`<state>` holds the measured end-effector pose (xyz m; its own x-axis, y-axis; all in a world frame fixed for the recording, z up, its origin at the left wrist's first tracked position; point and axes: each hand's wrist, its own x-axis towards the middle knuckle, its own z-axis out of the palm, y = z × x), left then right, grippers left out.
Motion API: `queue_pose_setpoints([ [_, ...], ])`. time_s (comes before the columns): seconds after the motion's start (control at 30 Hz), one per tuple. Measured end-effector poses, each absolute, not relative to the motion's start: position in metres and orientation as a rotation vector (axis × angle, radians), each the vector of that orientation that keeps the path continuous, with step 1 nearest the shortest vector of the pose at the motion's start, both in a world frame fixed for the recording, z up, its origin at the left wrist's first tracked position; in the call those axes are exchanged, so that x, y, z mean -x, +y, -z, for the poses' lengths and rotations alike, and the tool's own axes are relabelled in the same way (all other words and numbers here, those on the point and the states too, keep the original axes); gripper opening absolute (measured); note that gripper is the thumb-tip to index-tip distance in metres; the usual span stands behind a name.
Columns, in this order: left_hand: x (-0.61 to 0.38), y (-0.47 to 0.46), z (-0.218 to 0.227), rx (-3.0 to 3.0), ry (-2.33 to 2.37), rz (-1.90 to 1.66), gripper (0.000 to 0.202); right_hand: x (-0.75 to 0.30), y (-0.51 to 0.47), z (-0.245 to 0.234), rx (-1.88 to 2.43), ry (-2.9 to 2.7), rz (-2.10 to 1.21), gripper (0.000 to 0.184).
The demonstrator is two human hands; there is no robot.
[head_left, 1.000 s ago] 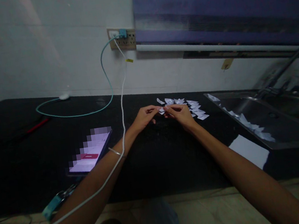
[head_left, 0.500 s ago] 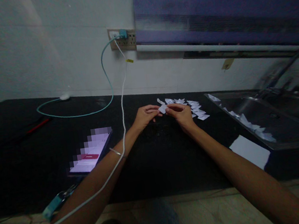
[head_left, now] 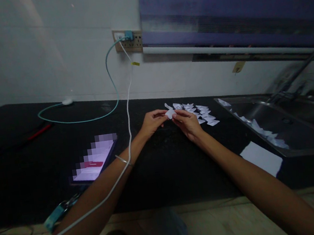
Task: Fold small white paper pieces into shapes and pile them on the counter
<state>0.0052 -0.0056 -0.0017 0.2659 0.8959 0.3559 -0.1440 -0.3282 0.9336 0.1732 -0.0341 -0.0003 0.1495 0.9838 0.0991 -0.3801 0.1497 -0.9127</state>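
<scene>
A small piece of white paper (head_left: 169, 114) is pinched between my two hands, above the dark countertop. My left hand (head_left: 153, 122) has its fingertips closed on the paper's left edge. From the other side, my right hand (head_left: 187, 123) grips its right edge between thumb and fingers. Just beyond my hands lie several folded white paper pieces (head_left: 208, 117), in overlapping rows. Another paper scrap (head_left: 167, 105) lies behind the held one. The exact folds of the held paper are too small to make out.
A phone with a lit screen (head_left: 96, 162) lies by my left forearm, near a teal key strap (head_left: 54, 217). A white cable (head_left: 129, 117) crosses over that forearm. White sheets (head_left: 262, 157) lie at right, beside a steel sink (head_left: 290, 119) with folded papers along its rim.
My right hand has turned slightly, and its fingers now sit lower along the paper's right side. The held paper has shifted a little to the left. My left hand is nearly still.
</scene>
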Motion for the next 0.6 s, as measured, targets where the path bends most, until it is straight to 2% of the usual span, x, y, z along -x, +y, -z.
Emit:
queue_pose_setpoints([
  [0.33,-0.003,-0.007,-0.003,-1.580,0.793,-1.414,0.007,-0.168,-0.036,-0.003,0.891,-0.813,-1.187,0.016],
  [0.47,0.001,-0.005,-0.007,-1.572,0.873,-1.499,0.010,-0.174,-0.034,-0.003,0.889,-0.924,-1.073,0.012],
  [0.6,0.000,-0.007,-0.008,-1.579,0.874,-1.483,0.010,-0.177,-0.033,-0.005,0.883,-0.981,-1.072,0.018],
])
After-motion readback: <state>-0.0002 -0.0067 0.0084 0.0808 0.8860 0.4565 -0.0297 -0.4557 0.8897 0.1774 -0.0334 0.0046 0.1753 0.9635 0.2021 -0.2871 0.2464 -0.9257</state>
